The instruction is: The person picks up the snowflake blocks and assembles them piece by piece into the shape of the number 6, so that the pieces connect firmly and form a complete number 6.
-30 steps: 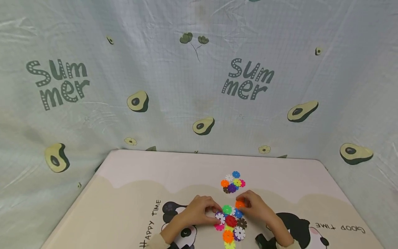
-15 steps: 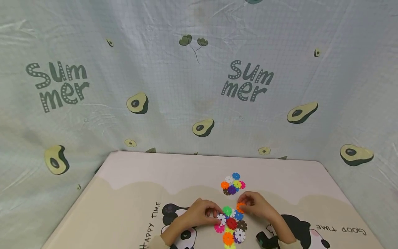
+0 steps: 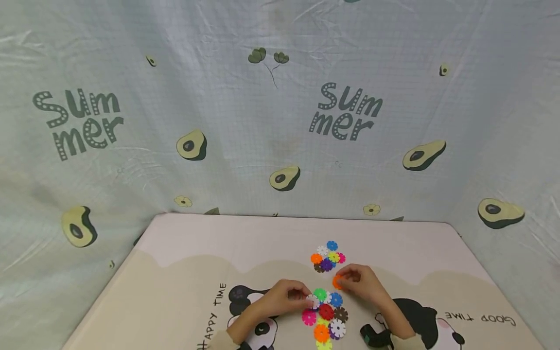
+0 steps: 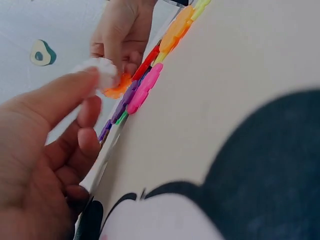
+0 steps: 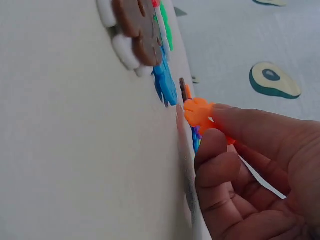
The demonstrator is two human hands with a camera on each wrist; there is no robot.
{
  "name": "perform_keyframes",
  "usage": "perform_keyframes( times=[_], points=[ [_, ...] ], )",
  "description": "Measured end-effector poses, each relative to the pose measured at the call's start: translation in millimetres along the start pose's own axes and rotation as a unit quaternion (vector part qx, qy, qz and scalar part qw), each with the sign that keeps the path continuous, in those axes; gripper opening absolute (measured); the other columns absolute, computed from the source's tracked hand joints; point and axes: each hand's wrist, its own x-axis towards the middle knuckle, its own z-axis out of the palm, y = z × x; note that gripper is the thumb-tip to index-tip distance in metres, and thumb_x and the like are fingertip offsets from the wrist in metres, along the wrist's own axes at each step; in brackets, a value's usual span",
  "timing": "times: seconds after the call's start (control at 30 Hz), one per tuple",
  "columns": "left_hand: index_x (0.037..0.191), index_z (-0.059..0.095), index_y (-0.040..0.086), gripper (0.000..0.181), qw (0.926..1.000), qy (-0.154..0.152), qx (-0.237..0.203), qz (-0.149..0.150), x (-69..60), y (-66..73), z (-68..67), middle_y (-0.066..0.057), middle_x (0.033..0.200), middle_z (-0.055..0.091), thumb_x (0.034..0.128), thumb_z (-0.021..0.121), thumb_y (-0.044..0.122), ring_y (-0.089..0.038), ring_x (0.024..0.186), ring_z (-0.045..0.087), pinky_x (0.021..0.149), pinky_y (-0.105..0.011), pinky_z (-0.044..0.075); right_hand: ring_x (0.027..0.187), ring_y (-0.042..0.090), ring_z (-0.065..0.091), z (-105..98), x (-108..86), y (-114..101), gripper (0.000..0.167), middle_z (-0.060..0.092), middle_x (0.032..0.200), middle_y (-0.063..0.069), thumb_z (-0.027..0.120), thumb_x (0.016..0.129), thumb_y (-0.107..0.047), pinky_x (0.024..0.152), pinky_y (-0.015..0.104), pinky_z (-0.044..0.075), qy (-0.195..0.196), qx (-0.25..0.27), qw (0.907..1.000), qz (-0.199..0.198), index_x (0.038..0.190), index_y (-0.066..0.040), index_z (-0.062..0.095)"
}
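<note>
a person works with small notched discs on a printed mat (image 3: 175, 296), the red disc (image 3: 325, 311) lying in the nearer cluster. up and left of the red disc, the left hand (image 3: 286, 297) pinches a white disc (image 3: 313, 301) between thumb and forefinger, holding it off the mat, the other fingers loosely curled. farther off and slightly right of the red disc, the right hand (image 3: 360, 283) pinches an orange disc (image 3: 337, 282) by its edge, thumb and forefinger closed on it, the rest bent inward. the step in hand looks to be joining or placing single discs; the next move would likely call for bringing the two held pieces together, slots lined up, without nudging the cluster. well beyond the red disc sits a second pile, a purple disc (image 3: 325, 264) among it. lettering on the mat reads "happy time" (image 3: 213, 316), sideways, left of the red disc, and "good time" (image 3: 483, 318), upside down, to its right; behind, a hanging cloth (image 3: 245, 112) twice says "summer". no brand can be made out.
</note>
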Motion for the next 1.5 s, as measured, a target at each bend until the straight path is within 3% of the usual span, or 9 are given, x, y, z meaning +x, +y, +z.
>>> perform_keyframes(
  times=[0.17, 0.27, 0.53, 0.83, 1.23, 1.5],
  points=[
    [0.101, 0.071, 0.002, 0.017, 0.9969, 0.043, -0.058, -0.033, 1.9, 2.0, 2.5, -0.001, 0.084, 0.064, 0.093, 0.066, 0.017, -0.004, 0.07, 0.05, 0.063, -0.017, 0.042, 0.066, 0.012, 0.056, 1.7, 1.1, 1.3, 0.02, 0.067, 0.086, 0.008, 0.072, 0.089, -0.013, 0.058, 0.023, 0.051, 0.023, 0.018, 0.9996, -0.004, 0.1, 0.003, 0.067],
    [0.103, 0.071, 0.003, 0.019, 0.9948, 0.07, -0.059, -0.044, 4.1, 3.2, 3.9, -0.001, 0.085, 0.064, 0.0939, 0.065, 0.018, -0.005, 0.071, 0.05, 0.064, -0.017, 0.043, 0.071, 0.012, 0.06, 1.9, 2.2, 2.2, 0.022, 0.069, 0.091, 0.011, 0.07, 0.09, -0.014, 0.064, 0.023, 0.053, 0.007, 0.035, 0.999, -0.028, 0.102, 0.004, 0.067],
    [0.1, 0.07, 0.001, 0.021, 0.9903, 0.095, -0.08, -0.062, 9.3, 6.1, 11.8, 0.0, 0.082, 0.065, 0.0937, 0.066, 0.02, -0.006, 0.068, 0.053, 0.064, -0.017, 0.046, 0.072, 0.009, 0.061, 4.9, 2.5, 1.3, 0.016, 0.069, 0.092, 0.017, 0.068, 0.09, -0.007, 0.065, 0.024, 0.054, -0.04, 0.071, 0.9911, -0.105, 0.101, 0.005, 0.067],
    [0.095, 0.069, -0.001, 0.021, 0.985, 0.095, -0.111, -0.091, 7.5, 11.5, 17.0, -0.004, 0.072, 0.062, 0.0943, 0.065, 0.021, -0.007, 0.06, 0.047, 0.055, -0.016, 0.039, 0.076, 0.01, 0.064, 12.7, 3.1, 2.1, 0.012, 0.069, 0.091, 0.015, 0.068, 0.09, -0.005, 0.073, 0.023, 0.054, -0.084, 0.094, 0.9801, -0.154, 0.099, 0.002, 0.068],
    [0.093, 0.068, -0.006, 0.017, 0.9849, 0.103, -0.096, -0.101, 9.5, 9.1, 20.0, -0.023, 0.079, 0.064, 0.0944, 0.063, 0.01, -0.014, 0.06, 0.044, 0.053, -0.016, 0.035, 0.079, 0.011, 0.064, 13.2, 2.8, 6.3, 0.007, 0.068, 0.092, 0.005, 0.067, 0.09, -0.003, 0.074, 0.024, 0.055, -0.096, 0.108, 0.9691, -0.2, 0.097, -0.003, 0.069],
    [0.091, 0.07, -0.003, 0.017, 0.9859, 0.088, -0.099, -0.103, 10.3, 7.8, 19.2, -0.012, 0.077, 0.066, 0.0933, 0.065, 0.013, -0.01, 0.062, 0.048, 0.055, -0.016, 0.037, 0.079, 0.012, 0.065, 14.7, 3.3, 8.4, 0.009, 0.067, 0.092, 0.009, 0.067, 0.089, -0.002, 0.074, 0.025, 0.056, -0.115, 0.118, 0.9631, -0.212, 0.098, 0.0, 0.068]
  ],
)
